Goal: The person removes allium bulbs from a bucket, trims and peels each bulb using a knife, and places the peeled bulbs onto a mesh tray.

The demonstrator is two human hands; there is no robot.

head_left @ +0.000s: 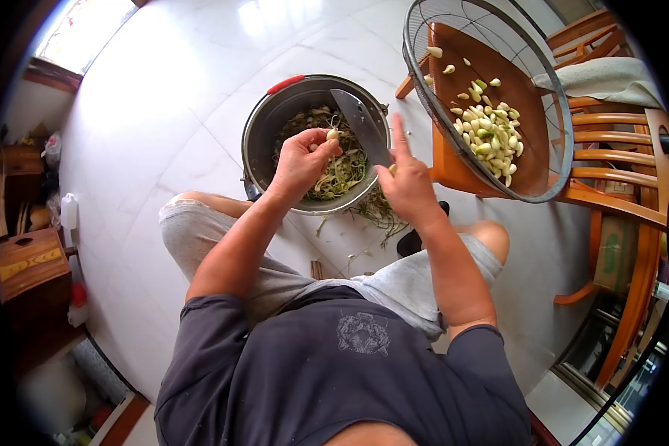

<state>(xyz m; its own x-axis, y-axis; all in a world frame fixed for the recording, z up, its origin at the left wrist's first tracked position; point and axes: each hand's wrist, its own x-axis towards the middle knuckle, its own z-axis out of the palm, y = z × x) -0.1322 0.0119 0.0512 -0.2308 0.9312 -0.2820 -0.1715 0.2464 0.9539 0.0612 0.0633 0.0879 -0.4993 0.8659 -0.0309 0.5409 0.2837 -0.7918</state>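
Pinching a small pale bulb [332,134] between thumb and fingertips, the left hand [305,160] is above a dark metal bucket [264,123]. Its grip is closed on the bulb, which sits over the bucket's contents, just left of a broad knife [360,126]. The right hand [409,189] has its grip closed around the knife's handle end, which the fingers mostly hide; the forefinger sticks out straight, apart from the blade. The blade slants up and left across the right part of the bucket's mouth. Whether its edge touches the bulb, I cannot tell.

Inside the bucket lies a heap of green and brownish trimmings [342,178], and a red sleeve [285,84] wraps part of the bucket's handle at the far left of the rim. More stringy scraps [383,212] lie on the pale tiled floor [149,156] near the right side of the bucket, close to a dark shoe [409,243].

To the right, a round wire basket [569,149] rests on an orange-brown wooden chair [447,169]. Many peeled, whitish-green bulbs [490,134] are piled in it, with several scattered singly toward its far left side. Over the chair's back hangs a light cloth [609,80].
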